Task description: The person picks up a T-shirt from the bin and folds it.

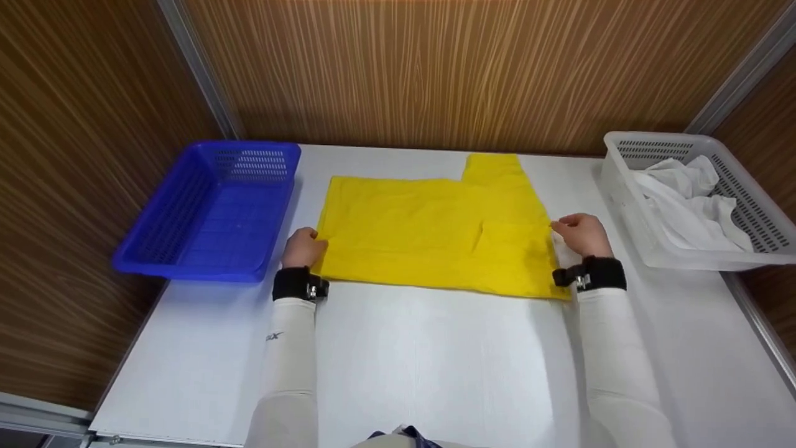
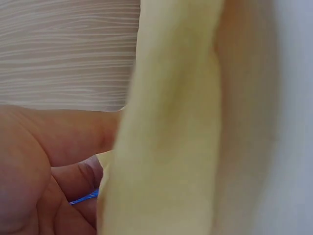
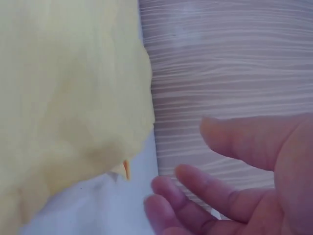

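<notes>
A yellow garment (image 1: 423,230) lies folded on the white table, with a strip of it sticking out at the far right and a pocket-like seam on its right half. At its left edge my left hand (image 1: 305,247) pinches the fabric; the left wrist view shows the thumb (image 2: 83,134) against the cloth (image 2: 166,127), while the fingertips behind it are hidden. My right hand (image 1: 583,234) is beside the garment's right edge. In the right wrist view, its thumb (image 3: 234,137) and fingers are parted, a gap away from the cloth (image 3: 73,98).
To the left stands a blue plastic basket (image 1: 270,271) with nothing in it. A white basket (image 1: 659,252) at the right holds crumpled white cloth (image 1: 690,208). Wood-patterned panels (image 1: 410,74) enclose the table (image 1: 429,361) at the back and sides.
</notes>
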Motion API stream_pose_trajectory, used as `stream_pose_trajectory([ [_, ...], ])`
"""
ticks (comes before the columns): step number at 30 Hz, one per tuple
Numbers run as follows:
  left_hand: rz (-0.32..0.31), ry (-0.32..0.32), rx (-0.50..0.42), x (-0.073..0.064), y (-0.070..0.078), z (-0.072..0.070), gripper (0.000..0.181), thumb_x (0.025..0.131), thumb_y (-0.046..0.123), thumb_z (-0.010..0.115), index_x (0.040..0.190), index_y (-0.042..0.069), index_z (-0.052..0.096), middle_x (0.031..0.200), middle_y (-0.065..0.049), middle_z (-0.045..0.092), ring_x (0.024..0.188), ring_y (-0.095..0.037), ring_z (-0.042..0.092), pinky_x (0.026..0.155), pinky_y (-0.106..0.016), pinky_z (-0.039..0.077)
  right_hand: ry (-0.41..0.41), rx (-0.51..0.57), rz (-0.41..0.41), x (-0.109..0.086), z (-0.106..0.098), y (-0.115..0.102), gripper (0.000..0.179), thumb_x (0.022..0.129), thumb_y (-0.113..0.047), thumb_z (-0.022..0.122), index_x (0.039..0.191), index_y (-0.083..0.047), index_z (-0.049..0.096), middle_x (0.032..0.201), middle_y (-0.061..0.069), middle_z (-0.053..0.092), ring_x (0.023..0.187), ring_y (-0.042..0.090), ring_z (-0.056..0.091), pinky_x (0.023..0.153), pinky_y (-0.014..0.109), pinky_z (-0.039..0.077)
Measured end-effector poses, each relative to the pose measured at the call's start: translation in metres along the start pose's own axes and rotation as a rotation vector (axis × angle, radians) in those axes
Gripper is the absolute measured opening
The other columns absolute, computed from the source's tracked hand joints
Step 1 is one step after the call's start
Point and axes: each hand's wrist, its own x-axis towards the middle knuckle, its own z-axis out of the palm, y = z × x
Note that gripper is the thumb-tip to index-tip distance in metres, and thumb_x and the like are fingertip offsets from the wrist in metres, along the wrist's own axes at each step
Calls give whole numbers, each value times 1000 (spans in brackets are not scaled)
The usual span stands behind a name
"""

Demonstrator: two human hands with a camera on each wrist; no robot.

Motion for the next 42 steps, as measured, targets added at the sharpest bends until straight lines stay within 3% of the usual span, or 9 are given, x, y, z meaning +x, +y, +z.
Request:
stream_pose_trajectory([
  [2,-1,2,11,-1,-2,2,43,100,22,57,133,-5,59,140,-26,61,125,-40,59,109,-50,46,25,-41,-43,14,5,-8,55,105,-35,56,141,6,53,143,31,53,126,43,51,111,56,42],
  [5,1,9,12,-2,-3,3,41,100,22,56,133,-3,60,140,-25,61,125,-40,59,109,-51,46,-31,-145,-113,34,16,-14,47,104,-28,60,139,4,57,144,30,54,129,43,49,115,58,38],
  [11,13,22,-16,-5,3,2,37,99,20,53,129,-1,62,134,-24,65,115,-38,61,100,-49,49,-122,-364,-157,51,28,-15,44,99,-29,69,132,0,65,130,26,58,118,43,41,105,61,38],
  [19,67,13,-93,-7,2,-2,32,103,19,53,126,-2,60,127,-25,64,103,-33,57,90,-43,48,-173,-291,-185,47,8,-27,27,105,-28,59,117,-4,60,114,18,57,102,33,52,88,42,44],
  [24,127,137,-203,-2,1,0,29,105,20,54,126,0,62,110,-23,65,91,-29,57,78,-36,45,-106,-268,-219,48,-1,-40,25,105,-25,58,118,-3,60,118,21,61,101,34,54,88,44,47],
  [28,87,101,-254,1,1,3,43,106,22,53,144,1,51,122,-26,65,104,-35,62,89,-40,50,-33,-245,-148,52,10,-41,34,106,-26,57,131,-2,57,132,25,59,112,39,53,100,53,47],
  [34,19,-37,-221,-1,3,-7,53,106,24,51,151,-3,41,148,-29,52,132,-41,54,113,-50,43,66,-95,-139,29,16,-31,50,106,-31,55,144,0,49,147,29,49,132,46,43,114,61,38],
  [38,-19,-92,-172,-7,1,-17,50,106,27,50,145,-5,46,149,-27,51,129,-39,53,113,-49,43,100,65,-109,-4,8,-15,52,107,-36,51,142,3,51,142,29,53,127,43,51,110,54,42],
  [42,-58,-122,-119,-11,-4,-23,46,104,26,53,137,-6,51,138,-26,56,117,-35,56,106,-46,46,59,18,-30,-29,4,8,57,105,-43,52,134,6,57,127,27,63,110,37,58,92,42,47],
])
